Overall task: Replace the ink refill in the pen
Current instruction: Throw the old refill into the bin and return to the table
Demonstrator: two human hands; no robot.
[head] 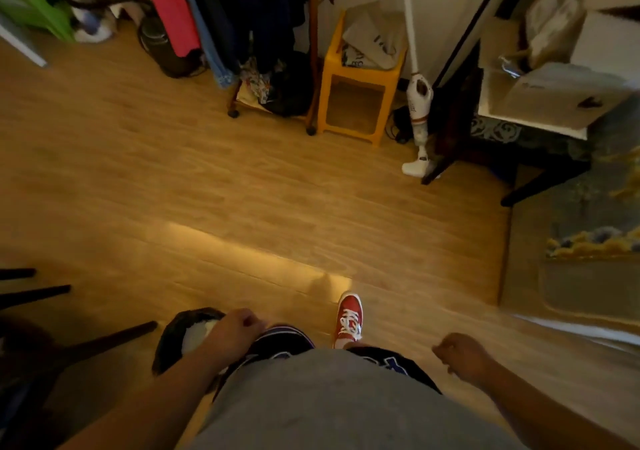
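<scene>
Grey fabric shirt [311, 401], 6 o'clock; pen not showing.
Left hand [235, 328], right hand [460, 354] hanging loosely curled, empty; suggest searching white desk [530, 122], 2 o'clock.

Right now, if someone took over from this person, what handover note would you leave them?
Left hand: fingers curled at the hip, beside a dark seat; can't tell if it holds anything.
Right hand: fingers curled, palm hidden.
Pen and refill: not in view. The person stands on a wooden floor.
Done: nothing that shows.
Left: find the pen, swap the refill.
</scene>
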